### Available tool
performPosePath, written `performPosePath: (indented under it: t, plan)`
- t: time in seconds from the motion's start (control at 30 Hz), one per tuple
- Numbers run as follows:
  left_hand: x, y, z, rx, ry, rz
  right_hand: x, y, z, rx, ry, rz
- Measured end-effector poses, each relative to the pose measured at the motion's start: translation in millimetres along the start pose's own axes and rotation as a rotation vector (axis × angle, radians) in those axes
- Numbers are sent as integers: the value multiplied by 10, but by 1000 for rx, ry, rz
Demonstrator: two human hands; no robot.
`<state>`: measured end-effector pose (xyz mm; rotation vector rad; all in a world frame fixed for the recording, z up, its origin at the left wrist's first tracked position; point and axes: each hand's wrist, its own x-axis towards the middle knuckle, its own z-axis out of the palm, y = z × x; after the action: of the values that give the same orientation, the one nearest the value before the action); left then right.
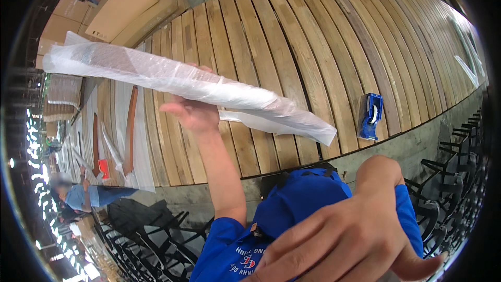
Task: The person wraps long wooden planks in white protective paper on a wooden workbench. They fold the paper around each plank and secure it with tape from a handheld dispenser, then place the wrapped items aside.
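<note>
A long, slim bundle point(209, 86) in cloudy white packing wrap slants over the table, its far-left end raised. My left hand point(195, 116) supports it near the middle, the fingers passing behind it and the thumb showing below. What lies inside the wrap is hidden. Close to the camera, my right hand point(342, 235) is held over my blue shirt with its fingers stretched out and nothing in them. A blue tape dispenser point(371, 116) rests on the slats near the table's front edge, to the right of the bundle.
The wooden slatted table point(334, 47) spreads before me. Cardboard boxes point(130, 5) stand at the far left. Brown curved pieces point(131, 130) lie on the left part, near a red object point(103, 169) and another person point(86, 197). Black metal frames point(449, 162) stand at the right.
</note>
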<state>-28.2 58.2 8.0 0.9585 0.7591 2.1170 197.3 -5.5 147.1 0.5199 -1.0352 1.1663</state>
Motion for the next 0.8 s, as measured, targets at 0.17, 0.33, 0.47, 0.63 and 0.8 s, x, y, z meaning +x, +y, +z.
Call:
performPosePath:
  t: [0.17,0.33,0.47,0.63,0.8]
  plan:
    - [-86,-237,74,-22,62,-103,225,-75,-350,139,-73,148]
    - [-94,-544,151,-59,144,-126,377,44,-776,124,-320,301]
    - [-414,-656,-175,-164,476,-389,-56,388,-1285,48,-173,197]
    - [-502,-1284,-596,80,209,-623,-934,745,-2138,-1190,-236,1044]
    - [-867,-2292,-1256,454,-342,-644,-1720,882,-2385,-1167,-49,1340]
